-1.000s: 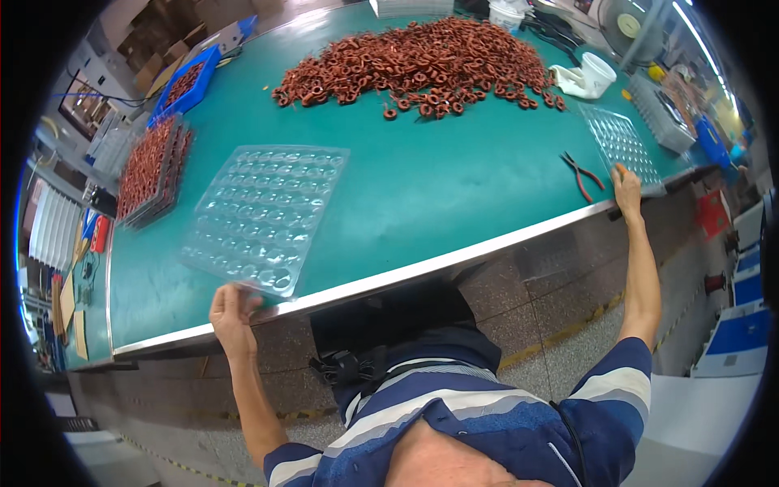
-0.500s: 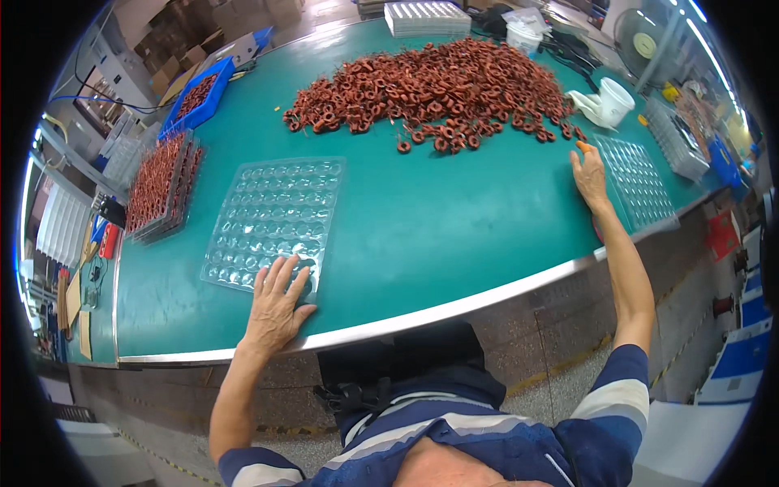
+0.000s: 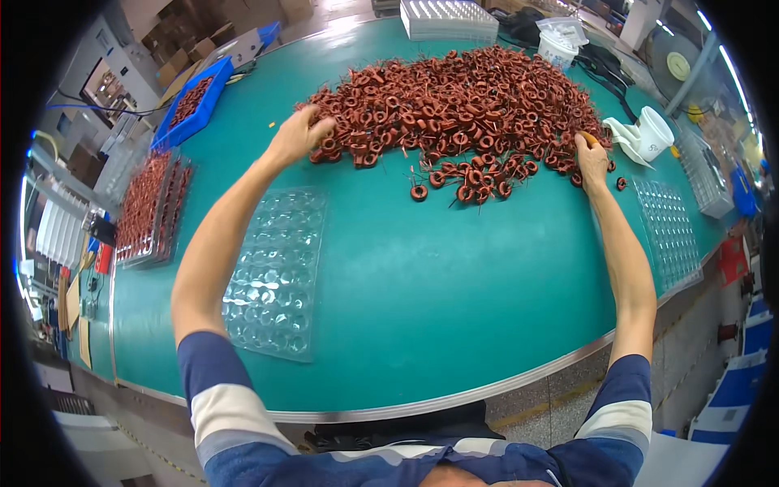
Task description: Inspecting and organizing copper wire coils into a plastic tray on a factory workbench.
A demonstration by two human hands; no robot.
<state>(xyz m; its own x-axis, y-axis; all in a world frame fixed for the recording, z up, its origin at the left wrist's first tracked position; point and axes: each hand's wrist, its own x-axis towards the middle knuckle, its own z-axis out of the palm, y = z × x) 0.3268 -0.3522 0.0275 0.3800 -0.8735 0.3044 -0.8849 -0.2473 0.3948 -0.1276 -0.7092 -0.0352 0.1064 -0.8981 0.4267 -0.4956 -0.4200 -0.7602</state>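
A large heap of red-brown wire-wound ring coils (image 3: 462,109) lies across the far middle of the green table. My left hand (image 3: 299,138) is at the heap's left edge, thumb apart from the bent fingers, with no coil visibly held. At the right edge, my right hand (image 3: 593,161) touches the coils with thumb and finger apart; an orange cover sits on one fingertip. Below my left forearm lies a clear plastic tray (image 3: 280,276) with rows of round pockets, none filled. The forearm covers part of its left side.
Stacked trays of coils (image 3: 150,207) stand at the left, near a blue bin (image 3: 199,105). Another clear tray (image 3: 669,231) lies at the right, below a tipped white cup (image 3: 653,134) with a cloth. A white tray stack (image 3: 449,23) and a white bucket (image 3: 558,49) stand behind the heap.
My left hand has left the clear tray and reached forward to the heap's left edge. My right hand has come onto the coils at the right edge. My view has shifted.
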